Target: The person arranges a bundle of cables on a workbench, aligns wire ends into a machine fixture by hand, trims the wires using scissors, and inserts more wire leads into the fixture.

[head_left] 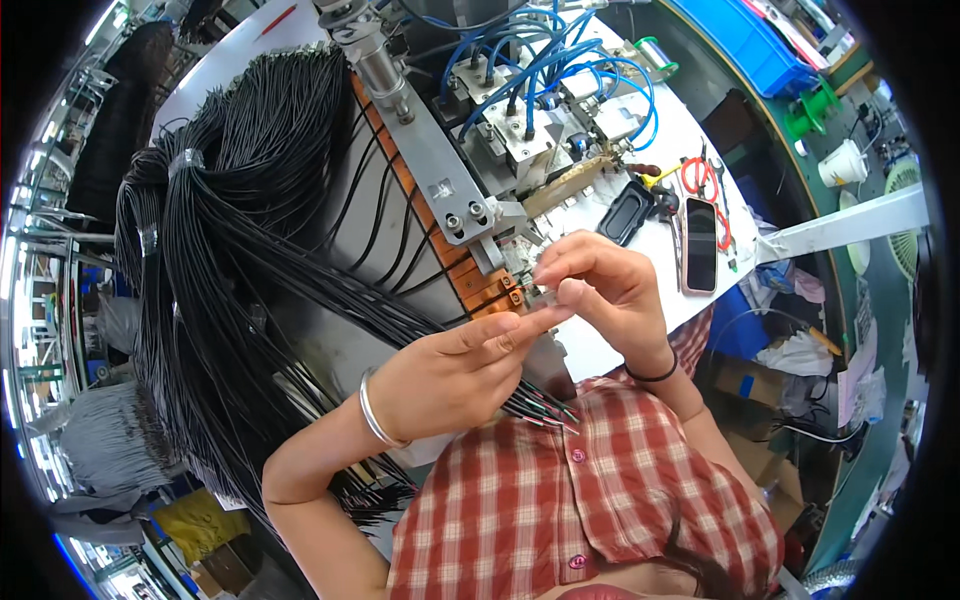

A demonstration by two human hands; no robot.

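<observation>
My left hand (455, 375), a silver bangle at its wrist, is closed with its index finger stretched toward my right hand (615, 295). The right thumb and fingers close in a pinch at that fingertip. A small pale piece (541, 298) shows between the hands, too small to name. A bundle of black cables (370, 300) runs under my left hand; its stripped ends with coloured wires (543, 408) come out below it. Whether the palm grips the bundle is hidden. Just beyond my fingers is a copper-coloured fixture block (487, 292) beneath a metal press arm (435, 160).
A large tied heap of black cables (230, 190) covers the left of the table. Blue air tubes (560, 60) rise from the machine behind. To the right lie a phone (700, 245), a black tray (627, 212) and red-handled pliers (697, 175). A white beam (840, 225) crosses at right.
</observation>
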